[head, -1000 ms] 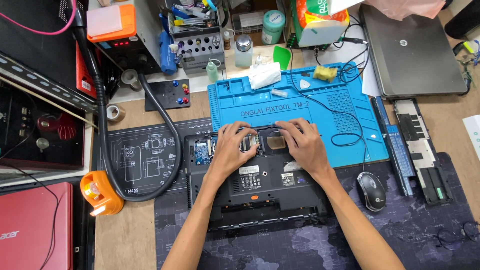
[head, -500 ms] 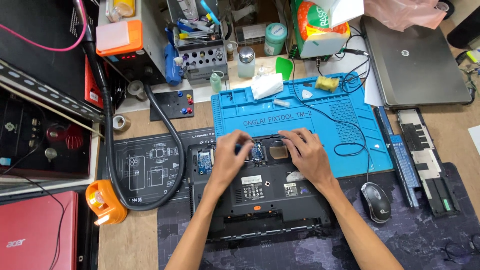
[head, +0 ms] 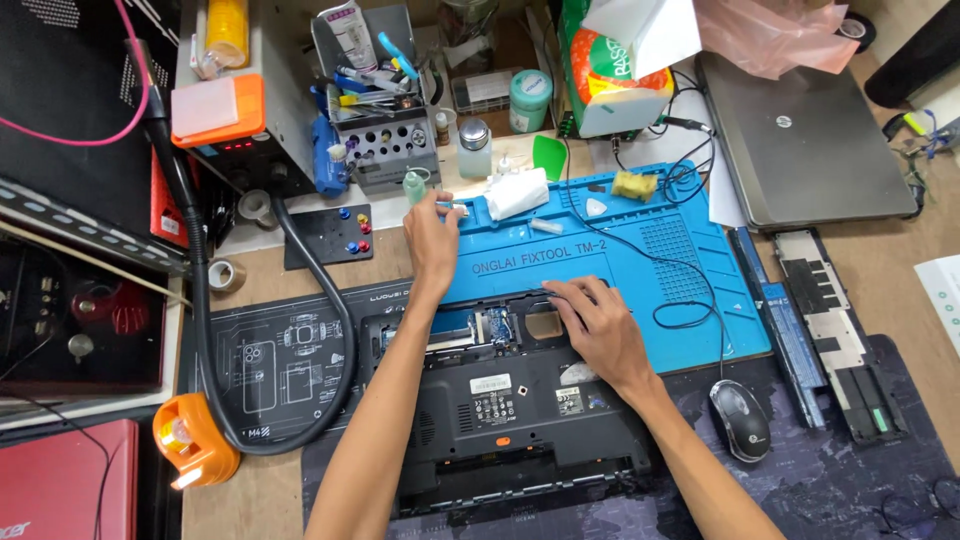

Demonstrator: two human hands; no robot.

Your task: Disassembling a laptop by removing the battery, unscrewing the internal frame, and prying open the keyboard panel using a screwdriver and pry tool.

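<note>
A black laptop (head: 520,420) lies upside down in front of me, its bottom bay open and a green circuit board (head: 492,325) showing. My right hand (head: 595,325) lies flat on the laptop's open bay, fingers spread, holding nothing. My left hand (head: 432,240) is stretched out to the far left corner of the blue repair mat (head: 640,260). Its fingertips pinch a slim metal tool (head: 455,207) there, beside a small green bottle (head: 415,185).
A grey tool rack (head: 385,150) and an orange-topped station (head: 225,115) stand at the back left, with a black hose (head: 330,300) looping down to an orange lamp (head: 190,440). To the right are a mouse (head: 742,418), a black cable (head: 690,300), a closed silver laptop (head: 800,140) and laptop parts (head: 830,330).
My left hand has left the laptop's bay and reached up to the mat's far left corner, closing on the slim tool. My right hand stays on the bay.
</note>
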